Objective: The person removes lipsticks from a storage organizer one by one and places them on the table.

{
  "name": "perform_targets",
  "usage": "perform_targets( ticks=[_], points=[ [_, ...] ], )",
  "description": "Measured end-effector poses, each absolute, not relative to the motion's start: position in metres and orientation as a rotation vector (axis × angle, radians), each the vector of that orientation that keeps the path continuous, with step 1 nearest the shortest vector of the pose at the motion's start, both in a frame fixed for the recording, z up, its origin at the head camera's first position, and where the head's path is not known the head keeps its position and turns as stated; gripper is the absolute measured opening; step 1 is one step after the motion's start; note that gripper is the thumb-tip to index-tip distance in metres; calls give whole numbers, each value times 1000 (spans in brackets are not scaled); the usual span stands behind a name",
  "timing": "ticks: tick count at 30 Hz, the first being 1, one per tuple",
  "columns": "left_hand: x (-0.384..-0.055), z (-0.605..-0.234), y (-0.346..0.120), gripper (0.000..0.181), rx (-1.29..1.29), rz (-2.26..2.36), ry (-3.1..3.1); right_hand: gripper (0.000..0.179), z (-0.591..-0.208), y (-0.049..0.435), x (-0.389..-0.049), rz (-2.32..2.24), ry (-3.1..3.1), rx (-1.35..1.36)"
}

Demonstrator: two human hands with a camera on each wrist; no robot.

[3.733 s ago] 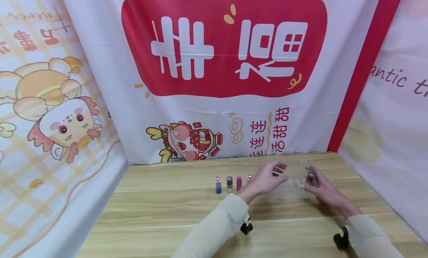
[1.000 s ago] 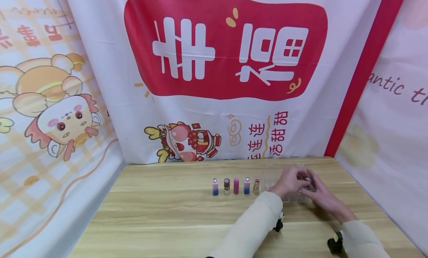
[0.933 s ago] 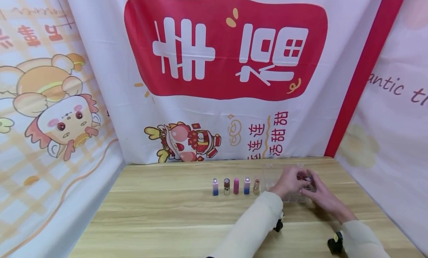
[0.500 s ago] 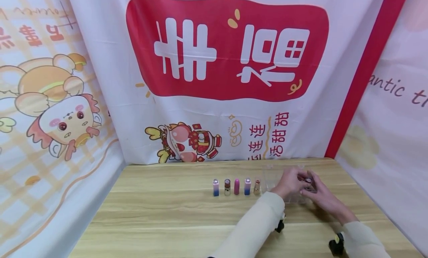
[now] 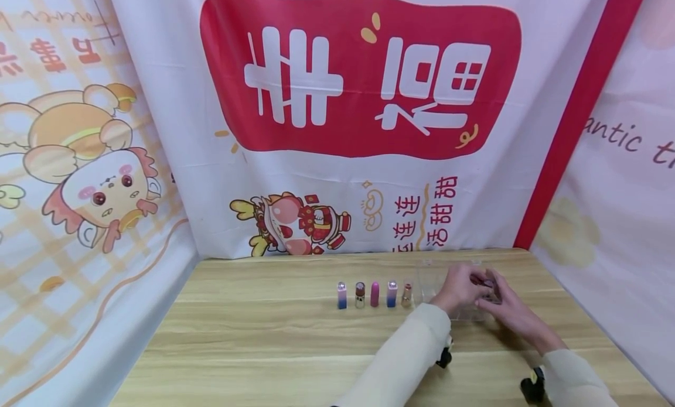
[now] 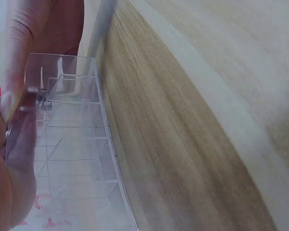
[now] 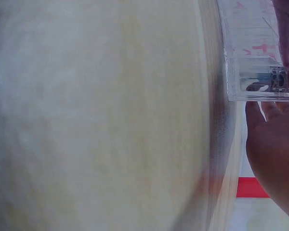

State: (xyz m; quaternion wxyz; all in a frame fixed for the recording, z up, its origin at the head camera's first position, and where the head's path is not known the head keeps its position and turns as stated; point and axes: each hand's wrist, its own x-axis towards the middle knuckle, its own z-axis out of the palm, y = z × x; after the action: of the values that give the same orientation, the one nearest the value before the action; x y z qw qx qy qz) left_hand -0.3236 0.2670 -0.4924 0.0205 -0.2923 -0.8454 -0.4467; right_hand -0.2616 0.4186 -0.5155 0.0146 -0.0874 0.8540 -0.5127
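A clear plastic divided box (image 5: 428,278) rests on the table at the right. My left hand (image 5: 460,287) reaches over it into the right-end compartment, its fingers on a lipstick with a dark red top (image 5: 479,278). Through the clear wall in the right wrist view, the patterned band of that lipstick (image 7: 278,78) shows inside the end compartment. My right hand (image 5: 508,306) grips the box's right end, thumb toward the left hand. The left wrist view shows bare dividers (image 6: 72,139) along the box. My left fingers hide part of the lipstick.
Left of the box several lipsticks stand in a row: a pink-and-blue one (image 5: 341,296), a dark-capped one (image 5: 360,296), a magenta one (image 5: 375,294), another pink-and-blue one (image 5: 392,294) and a gold one (image 5: 407,294). Printed cloth (image 5: 364,208) hangs behind the wooden table (image 5: 253,325).
My left hand has moved right from above the box's middle to the lipstick in the end compartment. The right hand stays at the box's end. Little has moved over the last second.
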Motion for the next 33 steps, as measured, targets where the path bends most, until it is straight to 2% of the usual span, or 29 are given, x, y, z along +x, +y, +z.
perform_targets(
  ticks=[11,18,27,33],
  points=[
    [-323,-491,259,19,-1027,-1407,-2521,100,-513,418,-260,-1576,2672,-285],
    [-324,-490,256,27,-1054,-1434,-2440,93,-515,416,-260,-1611,2679,-334],
    [-317,-478,254,28,-1032,-1570,-2410,80,-515,417,-256,-1570,2686,-300],
    [-314,-471,245,31,-1058,-1612,-2386,89,-514,417,-259,-1593,2666,-322]
  ],
)
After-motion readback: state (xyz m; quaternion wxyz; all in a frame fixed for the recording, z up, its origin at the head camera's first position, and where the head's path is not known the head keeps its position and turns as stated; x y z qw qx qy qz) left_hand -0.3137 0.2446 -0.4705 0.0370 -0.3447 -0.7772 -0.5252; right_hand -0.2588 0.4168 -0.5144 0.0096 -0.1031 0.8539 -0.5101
